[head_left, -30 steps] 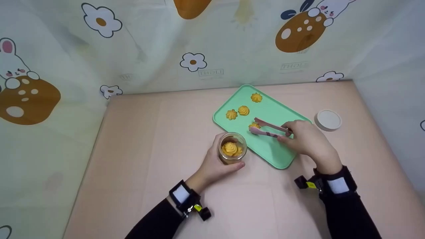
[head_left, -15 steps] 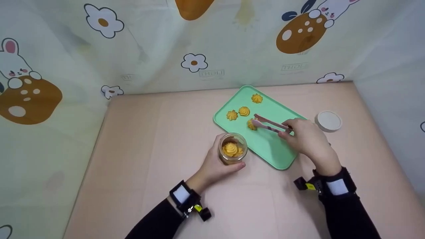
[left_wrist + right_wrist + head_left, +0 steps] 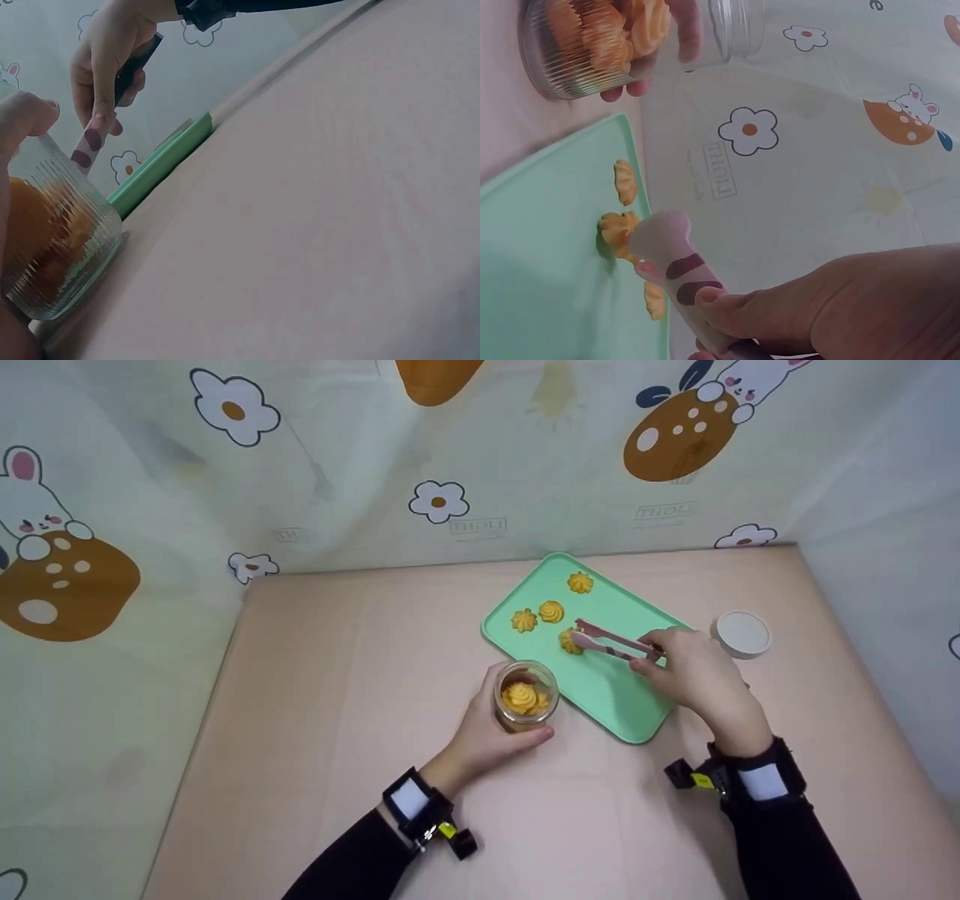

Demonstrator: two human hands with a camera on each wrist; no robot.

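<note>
My left hand (image 3: 489,733) grips a ribbed clear glass jar (image 3: 570,56) with several golden swirl cookies (image 3: 520,697) inside; the jar stands by the tray's near-left edge with its mouth uncovered. In my right hand (image 3: 701,675) is a pair of pink tongs (image 3: 609,647), held between thumb and fingers over the green tray (image 3: 611,705). The tong tips are right at a piped cookie (image 3: 570,641) on the tray, one tip overlapping it in the head view. Beyond it lie a swirled cookie (image 3: 551,611), a ridged cookie (image 3: 524,620) and another ridged cookie (image 3: 580,582).
A round white lid (image 3: 742,634) lies on the pinkish table (image 3: 300,697), right of the tray. Behind the table hangs a pale curtain (image 3: 337,457) printed with flowers and rabbits. Each wrist wears a black strap with a small camera.
Over the last second the tongs and the cookie at their tips shifted slightly up and left on the tray. In the last half second hardly anything moved. My left hand and the jar stayed put.
</note>
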